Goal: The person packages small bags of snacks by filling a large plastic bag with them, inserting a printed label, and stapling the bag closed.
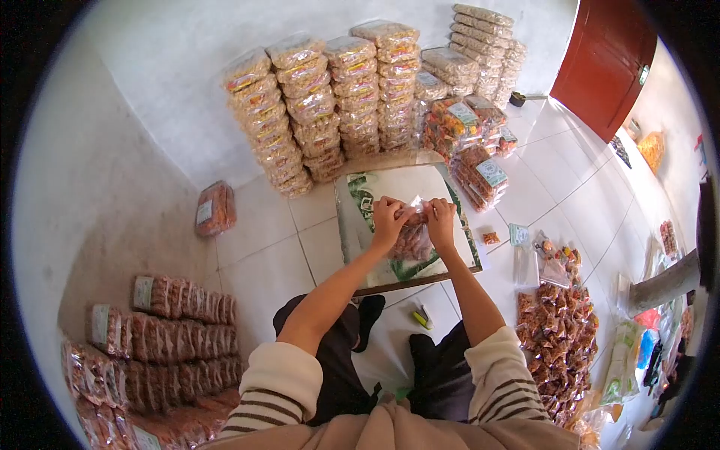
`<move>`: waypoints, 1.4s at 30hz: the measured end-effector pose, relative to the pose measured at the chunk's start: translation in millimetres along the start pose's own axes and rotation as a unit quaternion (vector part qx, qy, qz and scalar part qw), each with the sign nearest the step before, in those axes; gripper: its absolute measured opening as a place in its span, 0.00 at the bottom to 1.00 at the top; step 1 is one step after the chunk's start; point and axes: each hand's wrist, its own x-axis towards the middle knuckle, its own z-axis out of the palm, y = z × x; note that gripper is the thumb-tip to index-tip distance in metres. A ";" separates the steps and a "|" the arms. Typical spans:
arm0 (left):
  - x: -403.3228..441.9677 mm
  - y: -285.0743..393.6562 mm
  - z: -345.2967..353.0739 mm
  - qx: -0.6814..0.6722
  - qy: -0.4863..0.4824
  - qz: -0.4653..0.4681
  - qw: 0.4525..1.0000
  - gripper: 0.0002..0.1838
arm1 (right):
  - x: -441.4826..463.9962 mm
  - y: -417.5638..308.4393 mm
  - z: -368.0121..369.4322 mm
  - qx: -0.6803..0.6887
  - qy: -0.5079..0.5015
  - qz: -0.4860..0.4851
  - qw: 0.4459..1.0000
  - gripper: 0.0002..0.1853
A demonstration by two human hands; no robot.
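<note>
A clear plastic bag of reddish-brown pieces [412,241] rests on a low table [405,180] with a white and green cover. My left hand [389,219] pinches the upper left part of the bag's mouth. On the other side of the mouth, my right hand [440,217] is closed on the plastic. Both hands are close together over the middle of the table, and the bag's contents hang toward me below them.
Tall stacks of packed bags [311,105] stand along the wall. Rows of filled bags [184,326] lie at the lower left, and many small packets [559,337] at the right. A yellow-green cutter [423,316] lies on the floor near my feet.
</note>
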 end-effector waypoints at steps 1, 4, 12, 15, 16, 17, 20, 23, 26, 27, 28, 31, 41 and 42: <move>0.0 -2.8 -0.8 -0.040 -0.048 -0.010 0.998 0.16 | -0.5 0.6 0.4 -0.004 0.012 0.011 1.000 0.07; -2.2 -9.7 2.1 -0.150 0.018 0.009 0.988 0.16 | -1.2 3.7 -1.8 -0.017 0.023 0.039 0.999 0.07; 7.3 9.4 -0.9 -0.052 -0.013 0.038 0.998 0.15 | -5.2 0.3 2.7 -0.010 0.056 0.046 0.997 0.07; 10.8 10.8 4.8 -0.023 -0.009 0.020 0.999 0.14 | -4.6 -6.5 1.0 0.003 0.071 0.030 0.997 0.07; 11.9 10.8 7.3 -0.022 0.012 0.016 1.000 0.13 | -3.9 -7.8 -0.3 0.010 0.064 0.037 0.997 0.08; 13.5 9.9 8.7 -0.022 0.011 0.017 1.000 0.13 | -2.7 -9.1 -1.8 0.017 0.056 0.044 0.997 0.08; 17.5 9.0 6.4 0.012 0.018 0.017 1.000 0.12 | 1.6 -9.1 -3.7 0.005 0.064 0.001 0.998 0.07; 18.9 9.6 4.1 0.006 0.000 0.024 1.000 0.12 | 4.5 -19.4 -7.6 0.100 0.054 0.066 0.991 0.06; 16.9 5.9 6.6 0.036 0.006 0.028 0.999 0.12 | 6.9 -23.1 -14.2 0.206 0.017 0.118 0.971 0.11; 16.6 6.9 5.9 0.034 0.001 0.023 0.999 0.12 | 7.8 -21.3 -15.2 0.206 0.018 0.119 0.971 0.11; 16.4 8.0 5.4 0.031 -0.004 0.019 0.999 0.12 | 9.2 -19.2 -16.7 0.153 0.002 0.085 0.985 0.11; 15.9 10.0 5.0 0.020 0.006 0.016 1.000 0.12 | 11.0 -18.7 -19.1 0.086 -0.017 0.036 0.996 0.12; 14.0 7.7 -3.7 -0.011 0.003 0.044 0.999 0.10 | 9.8 -20.1 -19.6 -0.030 -0.059 -0.037 0.997 0.16; 13.3 7.6 -4.0 -0.008 0.005 0.044 0.999 0.09 | 9.3 -19.6 -18.8 -0.030 -0.059 -0.038 0.997 0.16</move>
